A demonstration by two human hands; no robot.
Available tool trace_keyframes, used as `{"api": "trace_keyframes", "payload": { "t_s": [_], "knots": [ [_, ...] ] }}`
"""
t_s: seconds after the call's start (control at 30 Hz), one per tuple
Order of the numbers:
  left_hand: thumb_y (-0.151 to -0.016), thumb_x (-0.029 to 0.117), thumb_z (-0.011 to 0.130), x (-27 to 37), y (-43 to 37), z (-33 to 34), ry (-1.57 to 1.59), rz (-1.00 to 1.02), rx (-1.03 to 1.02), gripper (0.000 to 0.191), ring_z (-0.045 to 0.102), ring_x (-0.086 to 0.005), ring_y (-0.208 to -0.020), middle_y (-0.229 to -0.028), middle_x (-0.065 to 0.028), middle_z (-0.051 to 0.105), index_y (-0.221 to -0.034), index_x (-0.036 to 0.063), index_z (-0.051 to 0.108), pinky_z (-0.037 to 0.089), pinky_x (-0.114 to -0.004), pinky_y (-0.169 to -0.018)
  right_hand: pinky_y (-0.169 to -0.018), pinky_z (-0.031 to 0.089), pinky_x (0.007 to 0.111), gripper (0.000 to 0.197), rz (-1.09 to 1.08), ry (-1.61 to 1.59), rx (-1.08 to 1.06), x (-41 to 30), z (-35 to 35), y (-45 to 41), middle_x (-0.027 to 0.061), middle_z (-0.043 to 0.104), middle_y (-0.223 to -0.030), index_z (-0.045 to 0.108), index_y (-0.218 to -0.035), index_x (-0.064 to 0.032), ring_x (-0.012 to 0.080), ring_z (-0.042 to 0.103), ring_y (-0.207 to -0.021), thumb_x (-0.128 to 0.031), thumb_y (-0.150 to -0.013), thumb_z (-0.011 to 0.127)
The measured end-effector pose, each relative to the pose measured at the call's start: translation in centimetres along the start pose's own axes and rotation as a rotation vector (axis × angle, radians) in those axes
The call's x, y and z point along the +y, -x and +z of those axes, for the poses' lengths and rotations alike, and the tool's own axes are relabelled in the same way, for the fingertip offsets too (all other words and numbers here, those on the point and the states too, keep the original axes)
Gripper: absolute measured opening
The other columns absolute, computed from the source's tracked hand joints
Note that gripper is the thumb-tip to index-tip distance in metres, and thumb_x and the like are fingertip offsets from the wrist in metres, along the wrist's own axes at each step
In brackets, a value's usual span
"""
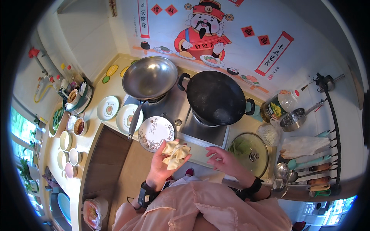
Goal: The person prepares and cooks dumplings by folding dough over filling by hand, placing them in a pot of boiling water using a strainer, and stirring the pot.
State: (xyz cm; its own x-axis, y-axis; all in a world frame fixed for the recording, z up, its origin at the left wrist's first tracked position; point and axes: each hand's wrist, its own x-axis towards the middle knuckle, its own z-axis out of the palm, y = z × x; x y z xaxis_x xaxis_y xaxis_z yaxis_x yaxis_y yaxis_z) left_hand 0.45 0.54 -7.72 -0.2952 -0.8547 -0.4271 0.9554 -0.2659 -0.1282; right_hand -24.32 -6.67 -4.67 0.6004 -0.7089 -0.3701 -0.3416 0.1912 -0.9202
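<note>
My left hand is palm up and holds several folded wontons, pale yellow and stacked on the palm and fingers. Just beyond it lies a white plate with a brown floral rim, at the front of the gas stove. My right hand hovers with fingers apart and nothing in it, left of a glass lid. A black two-handled wok sits on the right burner. On the left burner stands a steel frying wok, its long dark handle pointing towards me.
Two plates with avocado prints lie left of the stove. Several small bowls and a tray of bottles occupy the left counter. Green leaves show under the glass lid. An oil jug and a rack of hanging utensils are right.
</note>
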Motion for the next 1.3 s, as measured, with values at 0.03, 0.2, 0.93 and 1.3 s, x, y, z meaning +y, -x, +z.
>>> {"api": "trace_keyframes", "payload": {
  "t_s": [0.03,0.2,0.93,1.3],
  "knots": [
    [-0.086,0.039,0.046,-0.5,-0.8,0.6,0.000,-0.049,0.009,0.042,0.042,-0.0346,-0.114,-0.119,-0.0180,0.048,-0.114,0.0067,0.050,0.032,-0.049,-0.097,-0.058,0.048,0.022,0.038,-0.003,-0.001,0.010,-0.2,0.7,0.1,0.0055,0.053,-0.096,0.046,-0.116,-0.0053,0.0107,0.054,-0.079,-0.010,-0.080,0.059],
    [-0.088,0.035,0.043,-2.2,-6.9,4.7,-0.160,-0.117,-0.075,0.039,0.046,-0.0342,-0.108,-0.114,-0.0181,0.049,-0.111,0.0036,0.048,0.033,-0.051,-0.096,-0.060,0.049,0.022,0.057,-0.284,0.093,0.167,-2.6,0.3,-1.0,0.0102,0.043,-0.112,0.033,-0.127,-0.0067,0.0141,0.053,-0.091,-0.010,-0.078,0.062],
    [-0.085,0.025,0.049,-6.8,-25.0,10.5,-0.854,-0.224,0.293,0.028,0.047,-0.0281,-0.104,-0.110,-0.0130,0.049,-0.105,0.0056,0.047,0.033,-0.049,-0.090,-0.080,0.043,0.037,0.036,0.160,0.816,0.144,5.4,-14.7,-13.1,0.0112,0.055,-0.106,0.055,-0.110,-0.0122,0.0255,0.052,-0.098,-0.022,-0.076,0.054],
    [-0.088,0.026,0.042,2.5,2.7,19.4,-1.314,0.791,-0.516,0.044,0.037,-0.0242,-0.120,-0.130,-0.0118,0.038,-0.126,0.0035,0.037,0.031,-0.038,-0.097,-0.070,0.045,0.027,0.035,-0.358,0.847,1.157,-5.8,-15.1,12.6,0.0124,0.050,-0.113,0.049,-0.116,-0.0079,0.0227,0.050,-0.101,-0.002,-0.082,0.050]
  ]
}}
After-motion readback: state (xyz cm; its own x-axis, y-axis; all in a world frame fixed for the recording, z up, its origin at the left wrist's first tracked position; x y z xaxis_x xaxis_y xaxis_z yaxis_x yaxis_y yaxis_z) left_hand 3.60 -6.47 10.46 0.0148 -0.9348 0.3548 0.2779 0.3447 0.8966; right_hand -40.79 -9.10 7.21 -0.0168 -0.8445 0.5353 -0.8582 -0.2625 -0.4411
